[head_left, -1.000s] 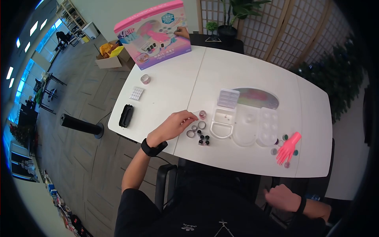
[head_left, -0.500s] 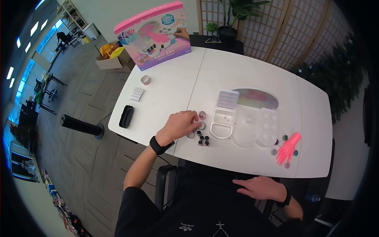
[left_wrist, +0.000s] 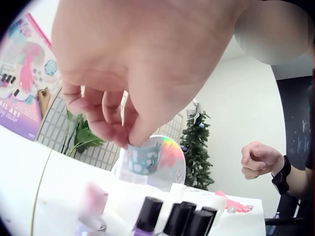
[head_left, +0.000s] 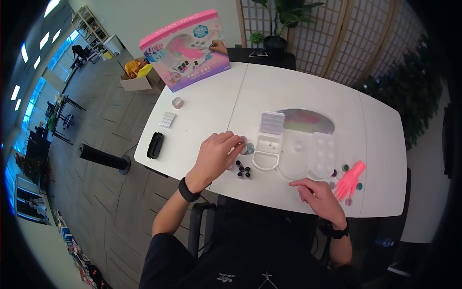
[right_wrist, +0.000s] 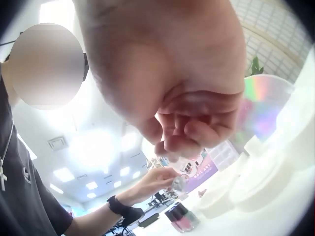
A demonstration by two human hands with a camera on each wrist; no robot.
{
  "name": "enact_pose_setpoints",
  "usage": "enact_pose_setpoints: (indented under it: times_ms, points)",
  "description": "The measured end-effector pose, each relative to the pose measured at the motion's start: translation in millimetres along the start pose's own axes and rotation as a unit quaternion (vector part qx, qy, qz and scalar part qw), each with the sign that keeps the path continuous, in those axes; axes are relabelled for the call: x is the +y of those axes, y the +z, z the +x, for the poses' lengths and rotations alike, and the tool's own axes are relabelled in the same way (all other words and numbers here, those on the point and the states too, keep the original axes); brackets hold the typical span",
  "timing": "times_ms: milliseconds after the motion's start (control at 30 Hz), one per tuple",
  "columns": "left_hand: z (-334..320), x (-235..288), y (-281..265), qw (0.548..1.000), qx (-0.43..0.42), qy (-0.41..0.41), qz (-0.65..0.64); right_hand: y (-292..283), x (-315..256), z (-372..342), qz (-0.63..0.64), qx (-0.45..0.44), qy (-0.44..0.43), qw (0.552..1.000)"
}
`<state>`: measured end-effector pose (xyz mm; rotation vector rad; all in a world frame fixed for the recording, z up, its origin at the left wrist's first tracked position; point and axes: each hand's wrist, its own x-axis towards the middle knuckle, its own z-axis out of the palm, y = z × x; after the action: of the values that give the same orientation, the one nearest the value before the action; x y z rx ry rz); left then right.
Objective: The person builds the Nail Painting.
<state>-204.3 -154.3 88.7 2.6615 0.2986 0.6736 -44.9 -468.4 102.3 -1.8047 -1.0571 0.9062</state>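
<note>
- With my left grip (head_left: 215,153), I am pinching one small teal-patterned round thing (left_wrist: 144,160) between thumb and fingertips; it is hanging above the bench (head_left: 337,96), just beside the divided tray (head_left: 266,161).
- My right grip (head_left: 320,196) is holding nothing; its fingers are curling loosely, with the index finger pointing more forward, near the bench edge.
- I am judging that the work is only partly done: the pieces are already lying out of one printed box (head_left: 185,53), but this round thing is not yet resting anywhere.
- For what is left, many small pieces are lying loose outside the divided tray, and only a few tiny bits (head_left: 272,144) are sitting in its upper compartment; I cannot count them surely.
- Near my left grip I am counting five black-capped bottles (head_left: 241,169), standing close together.
- Around one pink plastic hand (head_left: 350,180) I am seeing at least five little pots (head_left: 359,186).
- One half-round shiny board (head_left: 308,120) is standing behind the trays, and one clear tray with wells (head_left: 322,154) is lying in front.
- Farther off, one black case (head_left: 155,145), one white pack (head_left: 167,120) and one round tub (head_left: 177,102) are lying apart.
</note>
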Motion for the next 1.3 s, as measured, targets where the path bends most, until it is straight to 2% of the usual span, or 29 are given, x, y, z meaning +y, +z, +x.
enact_pose_setpoints:
  times_ms: [200,333,467,567,733,833,1133,1300]
  points:
    - [-8.4,60.9,3.4,0.969,0.143,0.203,0.011,21.6,-9.5,19.3,0.226,-0.018,-0.006,0.974]
    - [-14.2,82.0,13.4,0.949,0.181,0.254,0.044,29.3,-4.3,19.9,0.318,-0.009,-0.005,0.948]
    - [-16.2,87.6,17.8,0.943,0.188,0.269,0.058,27.5,2.3,13.0,0.366,0.005,0.002,0.931]
    - [-18.7,88.2,21.3,0.945,0.175,0.271,0.061,25.6,0.9,8.9,0.389,-0.02,-0.004,0.921]
    - [-19.6,94.8,23.2,0.962,0.157,0.219,0.042,31.0,1.9,11.8,0.37,-0.002,-0.004,0.929]
    - [-24.8,92.4,23.7,0.958,0.138,0.248,0.042,37.2,5.0,12.4,0.349,0.012,-0.005,0.937]
    - [-29.2,90.8,33.1,0.959,0.161,0.229,0.035,42.4,7.3,12.4,0.324,0.026,-0.017,0.946]
    - [-26.6,89.0,33.9,0.969,0.144,0.202,-0.022,40.8,9.5,8.2,0.325,0.036,-0.038,0.944]
